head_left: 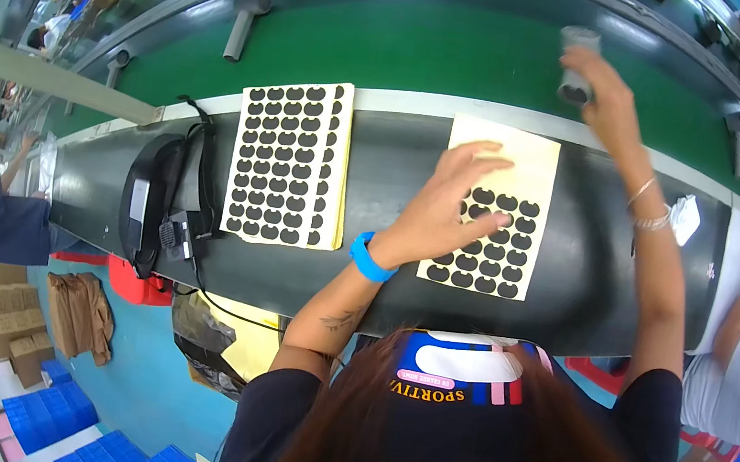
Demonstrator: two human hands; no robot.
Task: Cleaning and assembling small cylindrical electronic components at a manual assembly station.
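Far left on the dark worktable [573,292] sits a black device [145,200] with cables trailing off its side, and just beside it lies a full yellow backing sheet [291,162], packed edge to edge with rows of black oval pads. Moving across, the left hand [451,207], a blue wristband [371,257] at its wrist, is spread flat with fingers apart, pressing down on the second yellow sheet [495,207]; that one is bare across its top and keeps black pads [485,267] only in its lower rows, the fingertips touching the uppermost of them. Up and to the right, the right hand [604,99] is out over the green conveyor belt [437,53], fingers wrapped tight around a small grey cylinder [576,65], bracelets on the wrist. At the far right edge, another person in white leans on the same table, near a crumpled white scrap [685,218].
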